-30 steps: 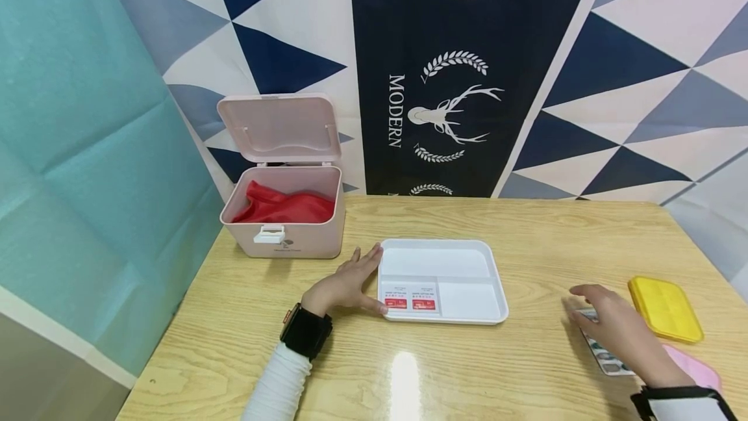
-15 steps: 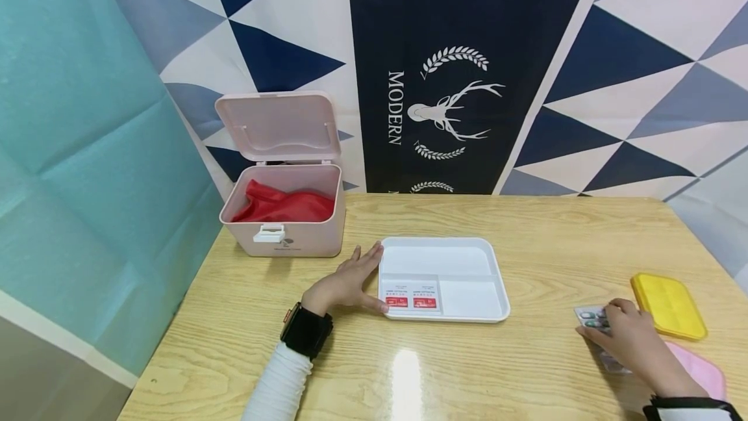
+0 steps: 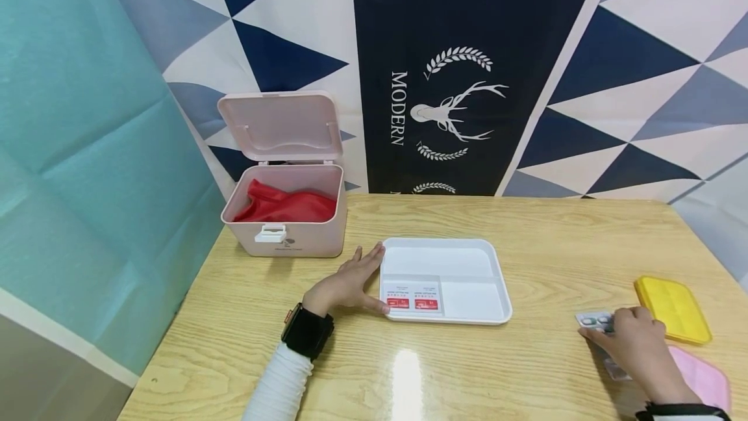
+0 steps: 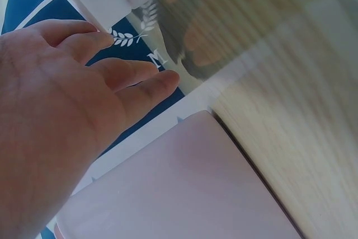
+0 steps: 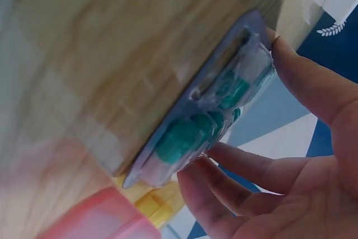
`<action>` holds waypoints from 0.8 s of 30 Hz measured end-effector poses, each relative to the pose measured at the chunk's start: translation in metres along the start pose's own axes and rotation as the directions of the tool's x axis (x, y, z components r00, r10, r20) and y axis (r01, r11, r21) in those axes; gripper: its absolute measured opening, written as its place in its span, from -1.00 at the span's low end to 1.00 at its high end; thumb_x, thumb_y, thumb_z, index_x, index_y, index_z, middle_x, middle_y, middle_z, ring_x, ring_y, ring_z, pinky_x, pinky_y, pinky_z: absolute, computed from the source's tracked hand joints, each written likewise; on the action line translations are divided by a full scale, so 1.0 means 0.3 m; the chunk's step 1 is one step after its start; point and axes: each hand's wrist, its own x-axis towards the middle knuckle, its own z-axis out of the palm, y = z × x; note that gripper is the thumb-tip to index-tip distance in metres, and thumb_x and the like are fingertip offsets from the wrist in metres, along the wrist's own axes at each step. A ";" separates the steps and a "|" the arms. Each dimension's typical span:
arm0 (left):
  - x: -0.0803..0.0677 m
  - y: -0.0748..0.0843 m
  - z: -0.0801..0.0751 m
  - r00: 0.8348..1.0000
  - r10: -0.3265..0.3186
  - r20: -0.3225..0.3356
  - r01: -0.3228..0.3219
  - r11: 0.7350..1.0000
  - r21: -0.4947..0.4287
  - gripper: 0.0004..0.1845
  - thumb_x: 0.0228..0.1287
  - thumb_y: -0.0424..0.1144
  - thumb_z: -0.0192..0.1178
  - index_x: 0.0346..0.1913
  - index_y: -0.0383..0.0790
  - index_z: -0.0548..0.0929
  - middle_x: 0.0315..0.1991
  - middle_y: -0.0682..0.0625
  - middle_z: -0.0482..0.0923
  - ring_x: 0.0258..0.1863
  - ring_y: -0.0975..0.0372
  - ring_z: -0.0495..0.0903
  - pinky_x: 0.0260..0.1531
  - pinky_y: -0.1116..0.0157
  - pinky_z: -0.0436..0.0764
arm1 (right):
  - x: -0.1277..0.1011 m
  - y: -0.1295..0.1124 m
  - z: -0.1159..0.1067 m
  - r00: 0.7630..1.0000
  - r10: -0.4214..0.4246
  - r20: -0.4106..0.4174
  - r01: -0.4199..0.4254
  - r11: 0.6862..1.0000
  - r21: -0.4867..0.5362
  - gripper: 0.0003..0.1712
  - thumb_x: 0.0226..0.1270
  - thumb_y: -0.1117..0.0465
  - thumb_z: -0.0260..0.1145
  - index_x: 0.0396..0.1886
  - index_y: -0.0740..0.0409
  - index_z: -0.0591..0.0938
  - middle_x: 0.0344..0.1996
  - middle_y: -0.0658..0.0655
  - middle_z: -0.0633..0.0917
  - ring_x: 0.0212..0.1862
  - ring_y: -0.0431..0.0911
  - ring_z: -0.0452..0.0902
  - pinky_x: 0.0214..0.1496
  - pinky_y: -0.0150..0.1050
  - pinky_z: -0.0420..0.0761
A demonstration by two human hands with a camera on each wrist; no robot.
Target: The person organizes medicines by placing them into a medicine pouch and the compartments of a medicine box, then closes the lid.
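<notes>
My left hand [image 3: 345, 284] rests at the left rim of a white divided tray [image 3: 435, 257], fingers spread and thumb near the front corner. In the left wrist view the left hand [image 4: 72, 99] has its fingers loosely extended. Two small packets with red and white print [image 3: 411, 296] lie in the tray's front left compartment. Over at the right, my right hand [image 3: 639, 346] grips a blister pack [image 3: 596, 321] of capsules, its middle hidden beneath the hand. Seen from the right wrist, thumb and fingers pinch the blister pack [image 5: 184, 132], with green capsules under clear plastic.
A pink box [image 3: 310, 239] with its lid raised stands at back left, a red cloth [image 3: 286, 205] inside. A yellow case [image 3: 674, 309] and a pink case [image 3: 701, 375] lie close to the right hand. A patterned backdrop [image 3: 280, 44] rises behind the wooden table [image 3: 467, 369].
The right hand has come down onto the blister pack, and its fingers have closed on it. The left hand keeps its place at the tray.
</notes>
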 end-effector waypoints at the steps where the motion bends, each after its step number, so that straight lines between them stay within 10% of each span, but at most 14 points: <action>1: 0.000 -0.001 0.001 1.000 0.000 -0.001 0.000 1.000 0.000 0.21 -0.14 0.18 0.35 0.44 -0.14 -0.20 0.47 0.03 -0.33 0.41 -0.15 -0.35 0.35 -0.09 -0.09 | 0.001 0.002 -0.003 1.000 0.006 0.015 -0.006 1.000 -0.018 0.14 -0.09 -0.50 0.13 -0.33 0.70 0.42 -0.35 0.62 0.36 -0.28 0.37 0.29 -0.21 0.14 0.30; 24: 0.003 -0.008 0.005 1.000 -0.009 0.006 0.009 1.000 0.003 0.21 -0.15 0.21 0.33 0.45 -0.10 -0.21 0.47 0.08 -0.36 0.42 -0.11 -0.33 0.36 -0.06 -0.09 | 0.003 -0.129 -0.012 0.979 -0.110 -0.173 0.126 0.988 0.086 -0.27 -0.10 0.09 0.44 -0.13 0.60 0.37 -0.22 0.57 0.35 -0.30 0.25 0.39 -0.39 0.08 0.43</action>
